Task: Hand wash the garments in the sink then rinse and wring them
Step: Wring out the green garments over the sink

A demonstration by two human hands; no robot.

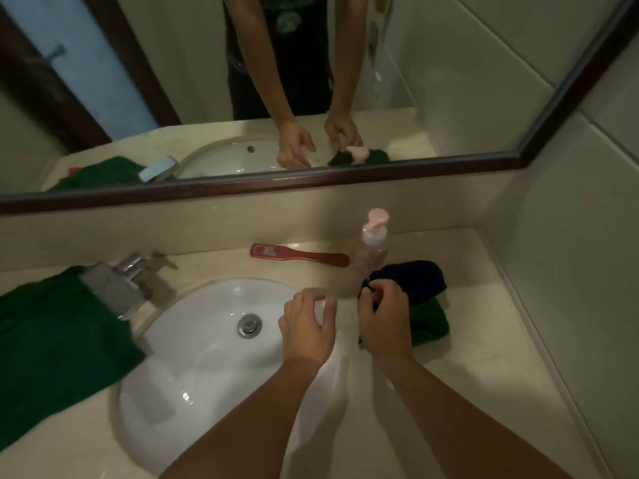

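My right hand (383, 319) pinches the near edge of a dark navy garment (411, 276) lying on the counter right of the sink (193, 357). A green garment (430, 323) lies under and just in front of the navy one. My left hand (306, 326) hovers over the sink's right rim with its fingers curled. A pale, blurred cloth (328, 392) hangs between my forearms down to the counter's front. Whether the left hand grips it is unclear. The basin looks dry, and its drain plug (249, 325) is visible.
A large green cloth (55, 340) is draped over the counter left of the sink, beside the chrome tap (121, 285). A red brush (299, 255) and a clear pump bottle with a pink top (371, 245) stand at the back wall. A mirror (242, 81) hangs above.
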